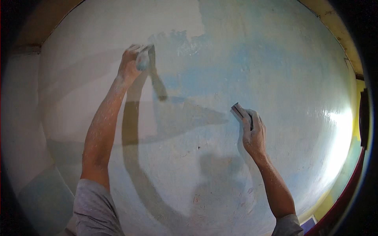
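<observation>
Head view: L hand [130, 63] raised at abt 11 o'clock, fingers curled tight around a putty knife [146, 59]; blade flat against the wall [275, 78], pale putty smeared on it. L forearm speckled w/ white dust, grey sleeve [92, 208] at 7 o'clock.

R hand [254, 135] just right of centre, abt 3–4 o'clock, fingers closed around a second scraper [239, 111]. Its dark blade sticks up-left out of the fist, edge touching or v. close to the wall; can't tell which. R forearm comes up from 5 o'clock, also dusty.

The two tools are well apart, L one higher.

Wall: fresh white patch [118, 23] spreads over 10–12 o'clock, ragged edge near the L blade; pale blue old paint w/ blotchy worn spots from centre out to 2 o'clock. Strong glare at 3 o'clock. Arm + head shadows fall across the lower centre, 6 o'clock.

Yellowish ceiling strip [334, 23] at 1–2 o'clock. Red trim [346, 196] + yellow surface at 4 o'clock rim.
</observation>
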A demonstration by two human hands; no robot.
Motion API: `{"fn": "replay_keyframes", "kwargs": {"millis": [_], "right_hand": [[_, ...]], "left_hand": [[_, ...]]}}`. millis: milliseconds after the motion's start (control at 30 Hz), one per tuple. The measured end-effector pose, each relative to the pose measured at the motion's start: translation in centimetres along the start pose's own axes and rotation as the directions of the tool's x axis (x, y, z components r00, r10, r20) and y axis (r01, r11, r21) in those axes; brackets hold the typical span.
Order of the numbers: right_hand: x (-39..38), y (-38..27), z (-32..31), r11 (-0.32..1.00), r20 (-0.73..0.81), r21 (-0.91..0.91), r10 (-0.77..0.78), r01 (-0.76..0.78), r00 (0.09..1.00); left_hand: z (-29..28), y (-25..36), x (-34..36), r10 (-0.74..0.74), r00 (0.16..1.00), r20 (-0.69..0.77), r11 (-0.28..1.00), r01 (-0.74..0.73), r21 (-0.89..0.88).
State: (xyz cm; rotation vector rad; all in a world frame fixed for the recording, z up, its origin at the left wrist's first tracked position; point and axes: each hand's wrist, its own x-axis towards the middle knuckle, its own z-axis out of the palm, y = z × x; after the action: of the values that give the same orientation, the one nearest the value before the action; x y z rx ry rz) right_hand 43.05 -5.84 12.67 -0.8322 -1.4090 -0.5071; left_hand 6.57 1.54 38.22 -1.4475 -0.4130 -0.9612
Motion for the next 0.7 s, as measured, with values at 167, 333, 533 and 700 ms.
{"fn": "replay_keyframes", "kwargs": {"millis": [167, 333, 533, 700], "right_hand": [[0.0, 1.7, 2.8, 0.992, -0.116, -0.111, -0.066, 0.053, 0.991], [-0.1, 3.2, 3.4, 0.98, -0.136, -0.152, -0.15, 0.129, 0.979], [-0.2, 0.5, 2.5, 0.992, -0.116, -0.029, -0.122, 0.12, 0.986], [-0.1, 0.9, 2.8, 0.999, -0.091, 0.002, -0.034, 0.035, 0.995]], "left_hand": [[0.3, 0.7, -0.2, -0.223, 0.973, 0.051, 0.974, 0.225, -0.034], [-0.2, 2.0, -0.7, -0.06, 0.998, -0.007, 0.998, 0.06, 0.01], [-1.3, 2.5, 1.6, -0.179, 0.982, 0.053, 0.981, 0.175, 0.081], [-1.4, 2.5, 3.7, 0.028, 0.999, -0.015, 0.998, -0.029, -0.051]]}}
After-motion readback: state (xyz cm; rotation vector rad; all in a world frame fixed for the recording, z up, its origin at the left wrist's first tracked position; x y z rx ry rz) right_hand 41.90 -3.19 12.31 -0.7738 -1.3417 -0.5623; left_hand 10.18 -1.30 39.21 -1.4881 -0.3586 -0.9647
